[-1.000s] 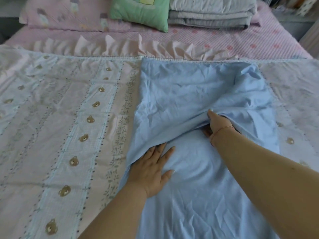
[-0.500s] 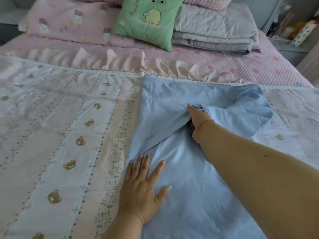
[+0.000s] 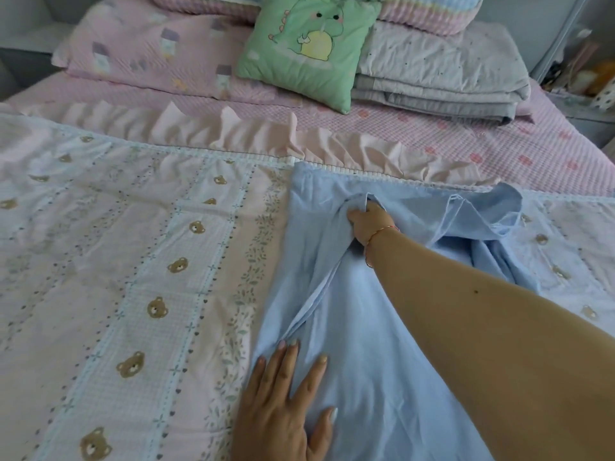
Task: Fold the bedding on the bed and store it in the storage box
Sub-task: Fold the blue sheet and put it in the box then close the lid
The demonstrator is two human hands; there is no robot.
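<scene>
A light blue sheet (image 3: pixel 362 344) lies rumpled over a pink and white bear-print quilt (image 3: pixel 133 261) spread across the bed. My right hand (image 3: pixel 367 221) reaches far forward and grips a bunched fold of the blue sheet near the quilt's top edge. My left hand (image 3: pixel 286 404) lies flat with spread fingers, pressing the blue sheet down near its left border. No storage box is in view.
At the head of the bed stand a green dinosaur cushion (image 3: pixel 306 48), a pink pillow (image 3: pixel 149 58) and a stack of folded grey bedding (image 3: pixel 442 74). A pink ruffle (image 3: pixel 266 134) edges the quilt. Cluttered shelves (image 3: pixel 585 74) stand at the far right.
My right hand has carried the gathered blue fabric farther up and to the left, toward the quilt's top edge. My left hand stayed flat on the sheet.
</scene>
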